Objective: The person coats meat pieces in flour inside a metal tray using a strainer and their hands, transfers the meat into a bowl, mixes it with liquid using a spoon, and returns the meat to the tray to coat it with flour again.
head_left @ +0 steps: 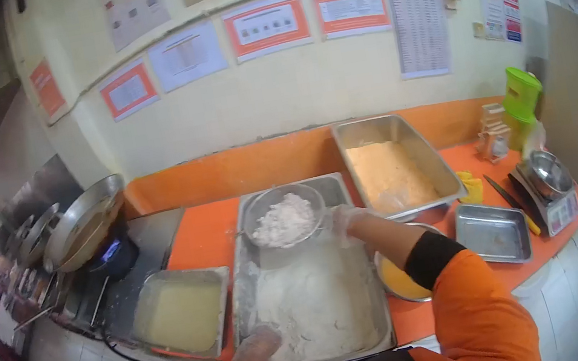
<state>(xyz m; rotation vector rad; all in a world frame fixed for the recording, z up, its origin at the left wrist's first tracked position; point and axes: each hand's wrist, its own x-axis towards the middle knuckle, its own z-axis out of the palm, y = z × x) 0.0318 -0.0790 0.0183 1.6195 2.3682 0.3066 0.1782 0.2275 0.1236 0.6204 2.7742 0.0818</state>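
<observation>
My right hand (346, 222), in a clear glove, is closed at the right side of a round sieve (321, 204). White flour-coated pieces (284, 219) lie heaped in the sieve, over the far end of a deep metal tray (242, 295). Loose white flour (316, 298) covers the bottom of this tray. Near its front left corner is my left hand (259, 344), also gloved, at the edge of the flour. Its fingers are blurred, and I cannot make out whether they hold anything.
Left stand a tray of pale yellow liquid (181, 313) and a wok (86, 222) over a blue flame. Right are a tray of orange powder (398, 170), a bowl of yellow-orange liquid (401, 280), a shallow metal tray (493, 234), a knife (511, 203) and a scale (562, 211).
</observation>
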